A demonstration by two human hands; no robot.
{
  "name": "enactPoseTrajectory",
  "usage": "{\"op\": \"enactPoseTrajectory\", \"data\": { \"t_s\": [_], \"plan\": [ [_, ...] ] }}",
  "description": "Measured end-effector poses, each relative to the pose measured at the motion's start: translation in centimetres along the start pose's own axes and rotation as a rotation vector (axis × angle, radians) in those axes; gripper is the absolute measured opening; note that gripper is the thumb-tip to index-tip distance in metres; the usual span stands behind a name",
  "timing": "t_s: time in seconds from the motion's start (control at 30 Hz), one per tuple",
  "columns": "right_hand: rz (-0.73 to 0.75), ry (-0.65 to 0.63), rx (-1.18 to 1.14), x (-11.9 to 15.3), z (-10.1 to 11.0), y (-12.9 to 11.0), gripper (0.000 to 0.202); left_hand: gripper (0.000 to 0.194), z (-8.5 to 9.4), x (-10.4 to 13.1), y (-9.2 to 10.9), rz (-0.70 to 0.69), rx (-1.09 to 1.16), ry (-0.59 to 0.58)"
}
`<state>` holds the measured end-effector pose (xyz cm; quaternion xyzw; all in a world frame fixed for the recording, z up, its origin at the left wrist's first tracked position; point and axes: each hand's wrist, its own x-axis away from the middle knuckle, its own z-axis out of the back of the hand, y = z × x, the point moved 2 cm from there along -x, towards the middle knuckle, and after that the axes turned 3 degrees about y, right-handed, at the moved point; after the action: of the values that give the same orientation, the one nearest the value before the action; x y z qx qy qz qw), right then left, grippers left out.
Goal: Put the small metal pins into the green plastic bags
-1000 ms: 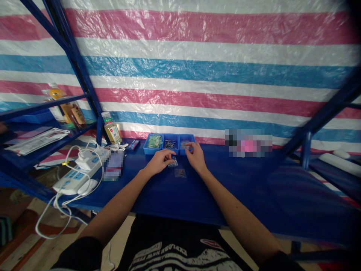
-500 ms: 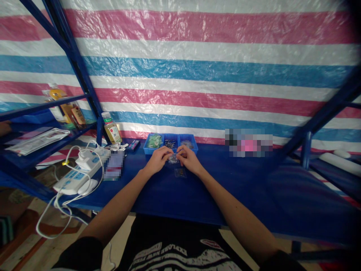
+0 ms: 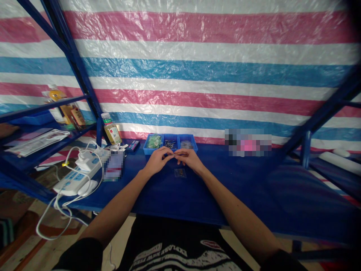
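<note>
My left hand (image 3: 158, 160) and my right hand (image 3: 191, 160) meet fingertip to fingertip just in front of a blue three-part tray (image 3: 152, 151). Both are closed in a pinch on a small clear plastic bag, now almost hidden by the fingers. Close below my right hand, another small clear bag (image 3: 180, 172) with small dark and brassy pieces lies flat on the blue table (image 3: 175, 199). In the tray, greenish packets (image 3: 154, 141) fill the left compartment, dark thin screw-like pieces (image 3: 170, 144) the middle one, and clear bags (image 3: 186, 145) the right one.
At the left are a white power strip (image 3: 75, 175) with looping cables, a blurred-out flat item (image 3: 113, 165), a drink bottle (image 3: 111, 130) and a small dark blue box (image 3: 133, 146). A blurred-out pink object (image 3: 249, 143) sits at the back right. Blue frame posts (image 3: 307, 150) flank the table.
My fingertips have come together, and the clear bag that showed between them is now mostly out of sight. My right hand has shifted slightly down, uncovering more of the tray's right compartment.
</note>
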<state>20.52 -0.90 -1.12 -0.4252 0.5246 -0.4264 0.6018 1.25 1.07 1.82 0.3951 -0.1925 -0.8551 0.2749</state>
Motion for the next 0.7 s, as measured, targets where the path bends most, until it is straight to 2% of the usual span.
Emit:
{"op": "enactPoseTrajectory", "data": {
  "t_s": [0.17,0.7],
  "plan": [
    [0.086,0.016,0.051,0.14,0.01,-0.37,0.03,0.024,-0.1,0.03,-0.05,0.016,-0.059,-0.042],
    [0.103,0.012,0.08,0.28,-0.37,-0.95,0.03,0.02,-0.42,0.22,0.12,0.067,-0.025,-0.116]
  ]
}}
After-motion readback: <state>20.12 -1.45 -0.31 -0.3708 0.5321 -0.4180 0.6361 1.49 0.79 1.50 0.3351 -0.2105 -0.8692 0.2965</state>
